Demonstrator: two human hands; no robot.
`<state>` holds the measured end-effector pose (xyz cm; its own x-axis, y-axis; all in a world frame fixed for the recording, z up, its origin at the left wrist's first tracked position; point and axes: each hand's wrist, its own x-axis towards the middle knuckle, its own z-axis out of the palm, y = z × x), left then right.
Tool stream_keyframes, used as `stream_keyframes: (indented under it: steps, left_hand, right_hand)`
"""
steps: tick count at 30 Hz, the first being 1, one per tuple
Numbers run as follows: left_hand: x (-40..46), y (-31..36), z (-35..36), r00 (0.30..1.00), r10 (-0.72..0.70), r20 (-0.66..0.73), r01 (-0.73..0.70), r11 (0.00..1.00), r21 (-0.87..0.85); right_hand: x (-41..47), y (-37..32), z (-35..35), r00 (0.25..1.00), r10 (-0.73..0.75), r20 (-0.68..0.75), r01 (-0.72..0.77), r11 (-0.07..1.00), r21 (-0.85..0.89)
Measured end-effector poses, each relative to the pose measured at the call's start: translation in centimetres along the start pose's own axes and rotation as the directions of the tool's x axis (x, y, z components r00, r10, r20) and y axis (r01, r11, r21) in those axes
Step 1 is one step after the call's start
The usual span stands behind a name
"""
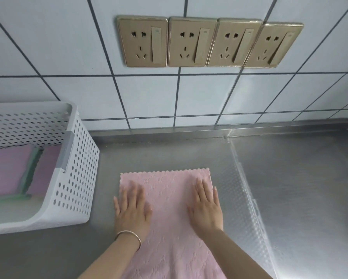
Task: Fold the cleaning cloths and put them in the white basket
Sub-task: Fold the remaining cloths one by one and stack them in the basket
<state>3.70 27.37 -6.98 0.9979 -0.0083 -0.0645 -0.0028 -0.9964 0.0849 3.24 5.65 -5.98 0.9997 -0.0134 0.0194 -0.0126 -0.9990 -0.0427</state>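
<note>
Stretching below a tiled wall (68,47) with four gold sockets (209,42), a steel surface (299,188) holds a white basket (72,174) at left containing folded purple cloths (6,170). Just right of it lies a pink cloth (169,198), pressed flat by both hands, left hand (131,208) and right hand (206,206), fingers straight.

You have a pink cloth (169,208) of soft, matt, fleecy fabric with a pressed pattern and a scalloped edge. It lies on a bench (299,178) of brushed steel with a dull sheen. Beside it a clear, embossed plastic sheet (247,198) glints. The basket (76,178) is matt white plastic, punched with holes. The wall tiles (149,93) are smooth and glossy, and the sockets (207,42) have a satin gold finish. Your left wrist carries a shiny metal bangle (131,235).
</note>
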Motion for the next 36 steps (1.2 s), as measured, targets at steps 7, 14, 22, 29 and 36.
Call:
stream_keyframes:
  steps: [7,14,22,29,36]
  left_hand:
    - [-9.4,2.0,3.4,0.941,0.321,-0.103,-0.328,0.943,-0.058]
    - [-12.6,-1.9,2.5,0.955,0.282,-0.089,-0.287,0.956,-0.057]
    - [-14.4,-4.4,1.8,0.982,0.188,-0.017,-0.189,0.979,-0.074]
    - [-15.1,-6.2,1.0,0.974,0.174,0.143,-0.173,0.985,-0.017]
    - [-14.8,-5.6,-1.1,0.934,0.352,0.067,-0.353,0.935,0.012]
  right_hand:
    - [-9.8,-5.8,1.9,0.976,-0.211,-0.051,0.217,0.959,0.182]
    - [-15.0,-2.4,1.4,0.99,-0.122,0.067,0.106,0.974,0.199]
    - [-17.5,1.3,1.2,0.99,0.041,0.138,-0.064,0.984,0.165]
    - [-18.7,3.1,0.4,0.989,0.101,0.105,-0.109,0.991,0.077]
    - [-16.7,3.8,0.0,0.959,-0.232,-0.161,0.22,0.971,-0.093]
